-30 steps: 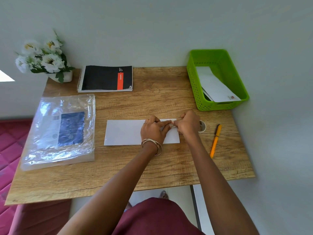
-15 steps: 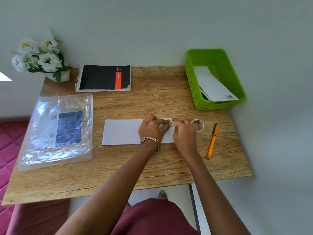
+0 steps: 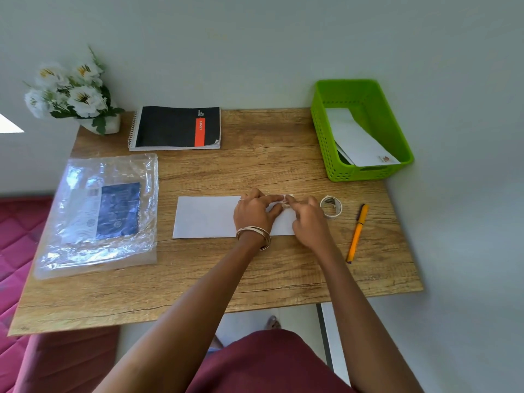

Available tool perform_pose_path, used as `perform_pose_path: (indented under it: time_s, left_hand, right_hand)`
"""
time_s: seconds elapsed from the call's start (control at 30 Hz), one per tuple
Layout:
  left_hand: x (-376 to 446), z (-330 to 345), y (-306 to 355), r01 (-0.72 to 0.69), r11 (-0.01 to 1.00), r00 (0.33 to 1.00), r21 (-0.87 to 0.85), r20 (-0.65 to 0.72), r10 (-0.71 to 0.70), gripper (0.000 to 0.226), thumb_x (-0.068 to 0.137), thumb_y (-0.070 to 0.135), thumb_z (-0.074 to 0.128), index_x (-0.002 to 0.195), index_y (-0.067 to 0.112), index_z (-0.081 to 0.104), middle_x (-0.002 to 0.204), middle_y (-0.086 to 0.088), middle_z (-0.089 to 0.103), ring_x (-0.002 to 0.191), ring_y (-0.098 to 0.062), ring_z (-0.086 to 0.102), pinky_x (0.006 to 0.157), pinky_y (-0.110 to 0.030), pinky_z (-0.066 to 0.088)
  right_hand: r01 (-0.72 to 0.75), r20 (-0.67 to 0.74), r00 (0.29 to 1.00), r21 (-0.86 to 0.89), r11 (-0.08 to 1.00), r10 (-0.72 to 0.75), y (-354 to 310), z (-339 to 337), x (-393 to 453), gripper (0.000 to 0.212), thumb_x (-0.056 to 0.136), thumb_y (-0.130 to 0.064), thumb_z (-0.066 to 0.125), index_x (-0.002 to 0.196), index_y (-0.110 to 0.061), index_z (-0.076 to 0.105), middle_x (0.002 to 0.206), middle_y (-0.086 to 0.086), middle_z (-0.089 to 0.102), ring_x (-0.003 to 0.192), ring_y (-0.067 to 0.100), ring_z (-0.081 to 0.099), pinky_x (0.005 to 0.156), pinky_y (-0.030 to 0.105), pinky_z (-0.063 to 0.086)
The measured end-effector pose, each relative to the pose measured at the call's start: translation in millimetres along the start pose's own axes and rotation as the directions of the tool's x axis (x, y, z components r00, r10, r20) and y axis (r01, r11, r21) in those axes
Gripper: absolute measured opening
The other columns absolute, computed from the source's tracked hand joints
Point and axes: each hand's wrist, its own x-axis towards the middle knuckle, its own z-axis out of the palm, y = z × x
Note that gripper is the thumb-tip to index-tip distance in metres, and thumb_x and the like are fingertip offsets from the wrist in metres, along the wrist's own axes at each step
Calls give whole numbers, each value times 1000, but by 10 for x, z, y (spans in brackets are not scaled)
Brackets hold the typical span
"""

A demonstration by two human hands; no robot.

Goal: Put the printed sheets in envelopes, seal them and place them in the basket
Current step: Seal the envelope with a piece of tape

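A white envelope (image 3: 207,217) lies flat in the middle of the wooden table (image 3: 255,171). My left hand (image 3: 255,212) rests on its right part, with thumb and forefinger reaching to the upper right corner. My right hand (image 3: 310,222) meets it there from the right. Both sets of fingertips pinch a small crumpled piece of clear tape (image 3: 286,202) at that corner. The hands hide the envelope's right end. The green basket (image 3: 320,129) stands at the back right with white envelopes (image 3: 357,140) inside.
A roll of clear tape (image 3: 331,206) lies just right of my right hand, and an orange pen (image 3: 356,234) beyond it. A plastic packet (image 3: 99,214) lies at the left, a black notebook (image 3: 175,127) at the back, flowers (image 3: 73,92) in the back left corner.
My right hand has drawn back toward me off the tape roll, which now shows fully. Both hands' fingertips have closed together at the envelope's upper right corner.
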Motion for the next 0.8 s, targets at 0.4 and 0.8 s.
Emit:
perform_pose_path:
  time_s: [0.4, 0.8]
  left_hand:
    - [35, -31, -61, -73, 997, 994, -2, 87, 72, 24, 88, 32, 61, 111, 32, 68, 93, 1, 54, 89, -21, 50, 75, -29, 40]
    - [27, -207, -128, -61, 984, 976, -165, 197, 94, 34, 80, 13, 69, 113, 19, 63, 89, 6, 55, 83, -12, 49, 77, -22, 40]
  right_hand:
    - [-9, -83, 996, -417, 909, -29, -227, 53, -134, 38, 92, -14, 56, 128, -3, 53, 117, 17, 52, 98, 31, 57, 74, 37, 49]
    - [-77, -6, 997, -414, 907, 82, -186, 114, -119, 54, 98, -20, 38, 149, -27, 22, 132, 17, 36, 116, 34, 43, 90, 42, 44]
